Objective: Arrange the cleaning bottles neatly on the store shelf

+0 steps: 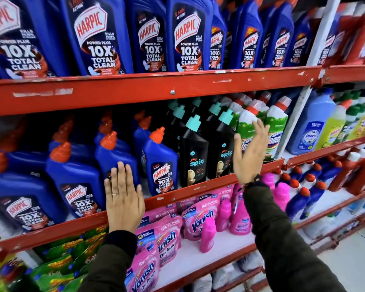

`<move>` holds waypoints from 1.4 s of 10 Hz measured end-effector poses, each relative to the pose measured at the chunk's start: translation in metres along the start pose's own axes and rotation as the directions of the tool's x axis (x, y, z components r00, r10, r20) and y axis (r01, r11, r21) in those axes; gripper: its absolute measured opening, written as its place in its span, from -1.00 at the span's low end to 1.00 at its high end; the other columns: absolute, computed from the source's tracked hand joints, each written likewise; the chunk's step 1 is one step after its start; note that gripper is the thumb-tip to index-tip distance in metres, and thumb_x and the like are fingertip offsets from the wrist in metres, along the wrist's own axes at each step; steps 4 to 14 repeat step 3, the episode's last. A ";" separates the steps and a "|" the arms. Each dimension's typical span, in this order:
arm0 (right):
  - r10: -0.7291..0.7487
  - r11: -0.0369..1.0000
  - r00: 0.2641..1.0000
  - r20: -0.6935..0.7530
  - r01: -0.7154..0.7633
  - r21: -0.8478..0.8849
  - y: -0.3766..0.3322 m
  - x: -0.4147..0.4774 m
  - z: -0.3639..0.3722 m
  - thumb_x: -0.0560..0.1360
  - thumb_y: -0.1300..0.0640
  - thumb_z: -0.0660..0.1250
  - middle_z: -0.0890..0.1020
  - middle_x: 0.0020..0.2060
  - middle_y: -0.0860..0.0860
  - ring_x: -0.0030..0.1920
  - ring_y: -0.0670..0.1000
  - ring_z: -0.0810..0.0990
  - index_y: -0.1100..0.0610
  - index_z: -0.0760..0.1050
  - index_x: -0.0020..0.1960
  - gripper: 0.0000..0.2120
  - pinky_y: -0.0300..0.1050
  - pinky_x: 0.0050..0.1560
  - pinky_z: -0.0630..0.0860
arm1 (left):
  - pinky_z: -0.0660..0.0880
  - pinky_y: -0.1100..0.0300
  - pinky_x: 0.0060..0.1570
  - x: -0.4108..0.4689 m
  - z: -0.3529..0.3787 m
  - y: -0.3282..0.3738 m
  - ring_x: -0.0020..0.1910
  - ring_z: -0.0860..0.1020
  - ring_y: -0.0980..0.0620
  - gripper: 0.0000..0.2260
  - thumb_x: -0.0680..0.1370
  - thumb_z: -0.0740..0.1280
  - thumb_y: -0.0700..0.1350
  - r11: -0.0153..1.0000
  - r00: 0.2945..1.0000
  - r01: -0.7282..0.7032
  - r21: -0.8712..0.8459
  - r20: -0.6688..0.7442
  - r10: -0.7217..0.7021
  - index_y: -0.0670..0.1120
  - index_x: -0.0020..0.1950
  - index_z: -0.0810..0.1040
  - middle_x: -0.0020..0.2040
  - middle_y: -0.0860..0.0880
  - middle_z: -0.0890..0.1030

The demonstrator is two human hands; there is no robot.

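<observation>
Blue Harpic bottles with orange caps fill the left of the middle shelf [198, 189]. My left hand [122, 199] lies flat, fingers apart, against the front of one blue bottle [112, 159] that faces away from me. A label-forward blue Harpic bottle [161, 165] stands just right of it. Black Spic bottles [194, 157] with teal caps come after that. My right hand [250, 152] is raised with an open palm in front of green and white Domex bottles [276, 123], holding nothing.
Large Harpic bottles [97, 36] line the top shelf above a red rail [177, 87]. Pink Vanish pouches [196, 218] and bottles sit on the shelf below. A light blue bottle [312, 125] stands in the bay to the right, behind a white upright post [297, 114].
</observation>
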State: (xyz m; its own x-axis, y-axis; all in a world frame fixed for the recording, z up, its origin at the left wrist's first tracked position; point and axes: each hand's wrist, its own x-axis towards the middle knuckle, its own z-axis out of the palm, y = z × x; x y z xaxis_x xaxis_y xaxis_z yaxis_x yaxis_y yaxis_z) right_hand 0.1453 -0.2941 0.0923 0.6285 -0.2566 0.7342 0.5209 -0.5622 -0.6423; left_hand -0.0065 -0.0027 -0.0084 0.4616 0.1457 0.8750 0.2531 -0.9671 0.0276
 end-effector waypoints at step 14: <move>-0.367 0.930 0.922 0.123 0.362 0.063 -0.051 -0.024 0.001 0.69 -0.03 0.25 0.21 0.68 0.11 0.72 0.20 0.01 0.14 0.25 0.60 -0.45 0.32 0.70 -0.08 | -0.19 -0.07 0.66 0.061 -0.048 0.050 0.69 -0.19 -0.08 -0.30 0.68 0.11 -0.03 1.000 0.993 0.017 0.021 -0.113 -0.014 -0.18 0.69 -0.19 0.69 -0.11 -0.20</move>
